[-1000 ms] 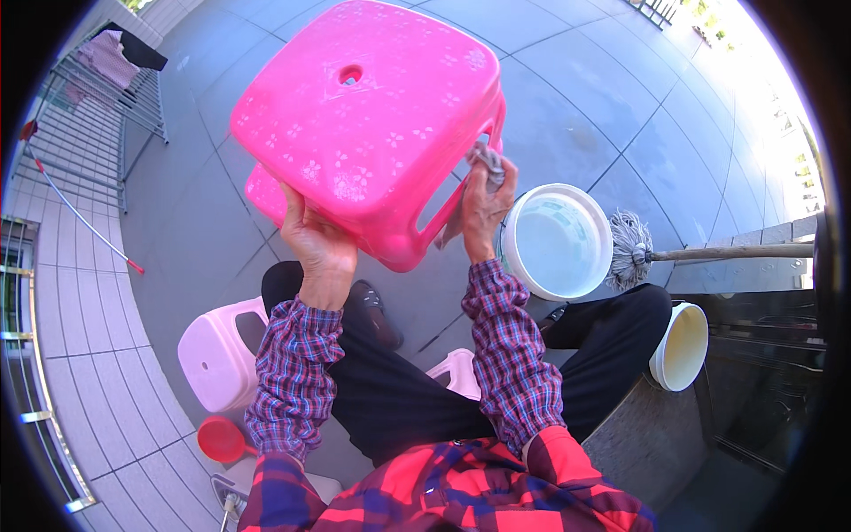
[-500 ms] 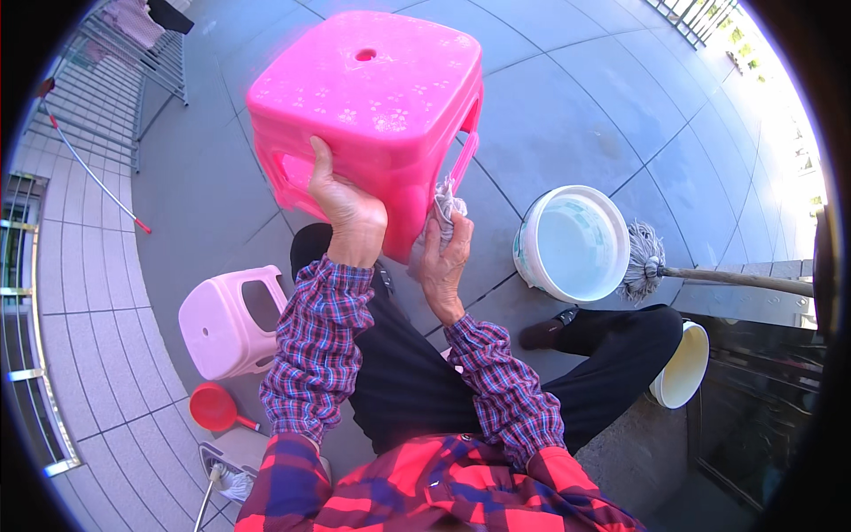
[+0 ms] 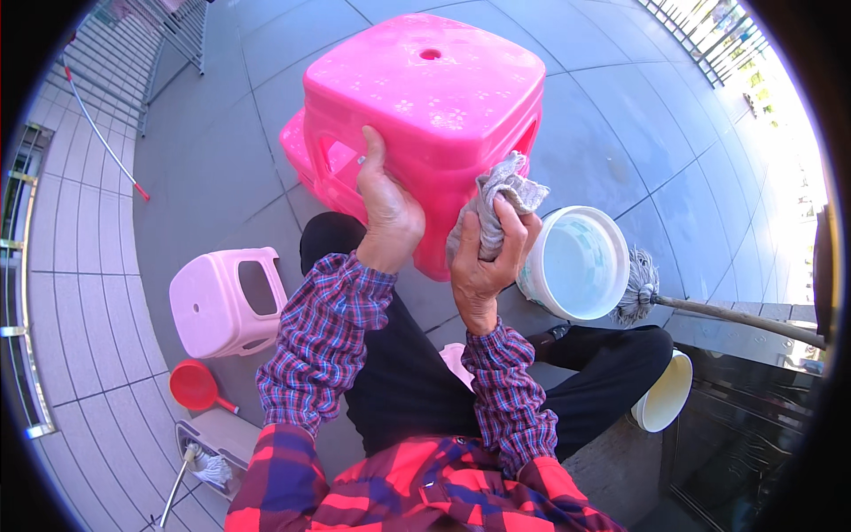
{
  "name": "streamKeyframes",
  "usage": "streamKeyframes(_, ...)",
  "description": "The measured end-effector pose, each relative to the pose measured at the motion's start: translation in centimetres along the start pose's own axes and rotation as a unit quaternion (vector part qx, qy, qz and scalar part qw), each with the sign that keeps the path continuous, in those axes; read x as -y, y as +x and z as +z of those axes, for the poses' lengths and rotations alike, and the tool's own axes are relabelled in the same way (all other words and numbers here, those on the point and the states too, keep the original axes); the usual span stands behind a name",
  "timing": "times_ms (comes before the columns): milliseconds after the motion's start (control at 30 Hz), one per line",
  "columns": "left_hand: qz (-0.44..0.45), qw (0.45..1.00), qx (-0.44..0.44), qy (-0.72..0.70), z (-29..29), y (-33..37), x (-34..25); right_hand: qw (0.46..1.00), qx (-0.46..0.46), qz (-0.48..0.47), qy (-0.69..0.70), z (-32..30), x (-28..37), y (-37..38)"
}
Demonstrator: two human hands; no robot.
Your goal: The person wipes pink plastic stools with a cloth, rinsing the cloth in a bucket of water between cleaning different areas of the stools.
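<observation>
A bright pink plastic stool [image 3: 425,97] is held up in front of me over my lap. My left hand [image 3: 386,208] grips its near side, thumb up against the pink wall. My right hand [image 3: 483,257] is closed on a crumpled grey rag [image 3: 496,199] and presses it against the stool's right front corner. Both forearms wear plaid red-and-blue sleeves. I sit with dark trousers below.
A white bucket [image 3: 581,262] with water stands on the grey tiles to the right, a mop head [image 3: 638,284] beside it. A second white bucket [image 3: 665,395] sits lower right. A pale pink stool [image 3: 226,301], a red scoop [image 3: 195,386] and another mop [image 3: 208,461] lie at left.
The stool has turned and come closer. My right hand has lifted the rag from the stool's leg up to its front corner. The left hand's grip shifted along the near side.
</observation>
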State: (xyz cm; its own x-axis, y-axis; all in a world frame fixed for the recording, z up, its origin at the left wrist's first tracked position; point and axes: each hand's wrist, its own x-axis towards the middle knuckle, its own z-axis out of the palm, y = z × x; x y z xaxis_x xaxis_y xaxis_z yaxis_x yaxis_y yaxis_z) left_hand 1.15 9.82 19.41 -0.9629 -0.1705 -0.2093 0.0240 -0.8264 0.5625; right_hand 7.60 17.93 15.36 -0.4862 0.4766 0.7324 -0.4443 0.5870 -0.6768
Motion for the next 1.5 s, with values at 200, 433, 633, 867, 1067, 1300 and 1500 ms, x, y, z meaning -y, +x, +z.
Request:
streamKeyframes(200,-0.072,0.996,0.061,0.002,0.9,-1.0,0.2,0.992,0.117,-0.039,-0.001,-0.2,-0.1,0.0)
streamKeyframes(433,-0.009,1.0,-0.006,-0.008,1.3,-0.2,-0.6,0.953,0.293,-0.017,-0.072,-3.3,-2.3,-6.9)
streamKeyframes(633,0.047,0.996,-0.015,-0.076,-1.8,2.9,-1.8,0.928,0.351,0.102,-0.075,-4.2,-3.5,-7.0)
streamKeyframes(867,0.095,0.979,-0.073,-0.163,-4.6,4.3,-9.1,0.93,0.306,0.178,-0.096,-8.3,-8.4,-8.7)
streamKeyframes(1067,0.333,0.934,-0.059,-0.12,-10.4,8.1,-15.5,0.913,0.306,0.247,-0.111,-12.4,-10.6,-8.6)
streamKeyframes(1300,0.4,0.901,-0.152,0.064,-18.3,11.3,-21.6,0.887,0.359,0.272,-0.101,-11.9,-9.7,-9.9)
streamKeyframes(1500,0.371,0.897,-0.222,0.094,-25.4,15.0,-19.9,0.857,0.43,0.26,-0.116,-11.3,-8.2,-10.4)
